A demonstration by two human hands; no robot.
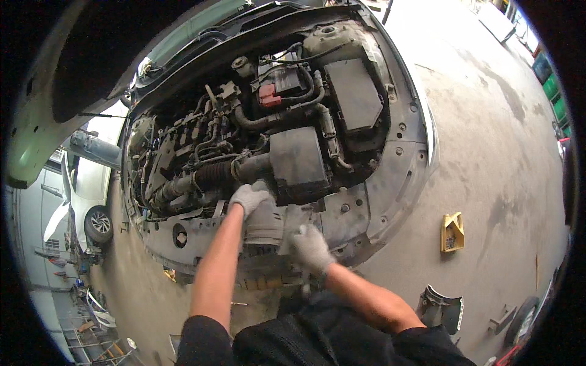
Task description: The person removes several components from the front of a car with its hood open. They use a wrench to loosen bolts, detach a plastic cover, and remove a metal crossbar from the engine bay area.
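A dusty grey plastic air intake duct [264,224] lies over the front panel of the open engine bay, just in front of the black air filter box [298,157]. My left hand [250,198], in a light grey work glove, is closed on its upper left end, beside the ribbed intake hose [213,175]. At the duct's right side my gloved right hand [311,249] is closed against its edge, slightly blurred by motion. The fingertips of both hands are partly hidden.
The battery with a red terminal cover [268,96] and a black fuse box lid [354,94] sit farther back. The raised hood [36,134] hangs at upper left. On the floor at right stand a cut yellow jug [452,233] and a curved dark panel [441,308].
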